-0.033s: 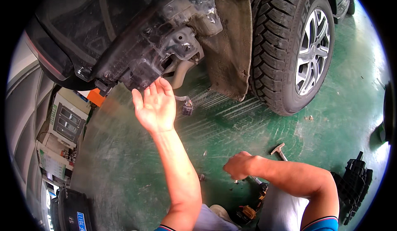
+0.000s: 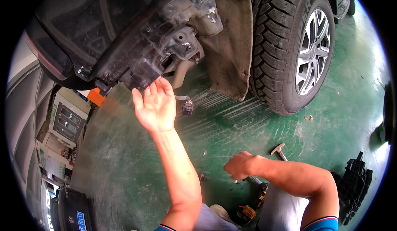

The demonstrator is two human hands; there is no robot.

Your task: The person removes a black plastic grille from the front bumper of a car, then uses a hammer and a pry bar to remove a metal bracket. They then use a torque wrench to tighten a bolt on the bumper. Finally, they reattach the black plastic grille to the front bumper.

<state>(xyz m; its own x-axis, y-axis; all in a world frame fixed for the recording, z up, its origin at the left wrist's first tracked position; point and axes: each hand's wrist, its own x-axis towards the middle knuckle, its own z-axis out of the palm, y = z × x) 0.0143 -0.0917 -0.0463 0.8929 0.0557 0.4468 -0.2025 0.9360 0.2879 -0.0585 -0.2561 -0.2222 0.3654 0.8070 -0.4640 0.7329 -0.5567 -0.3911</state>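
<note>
1. Head view: left hand [image 2: 156, 111], palm up, grip spread, fingertips at the lower edge of the vehicle's dark body panel [image 2: 142, 70], far side, left of the off-road tyre [image 2: 275, 45].
2. Right hand [image 2: 240, 165], nearer: cannot tell its grip.
3. Wiring connector [image 2: 187, 109] hangs right of the left hand.

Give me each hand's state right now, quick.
Left hand: open, palm up, at the lower edge of the dark car part.
Right hand: curled closed; whether it holds anything cannot be told.
</note>
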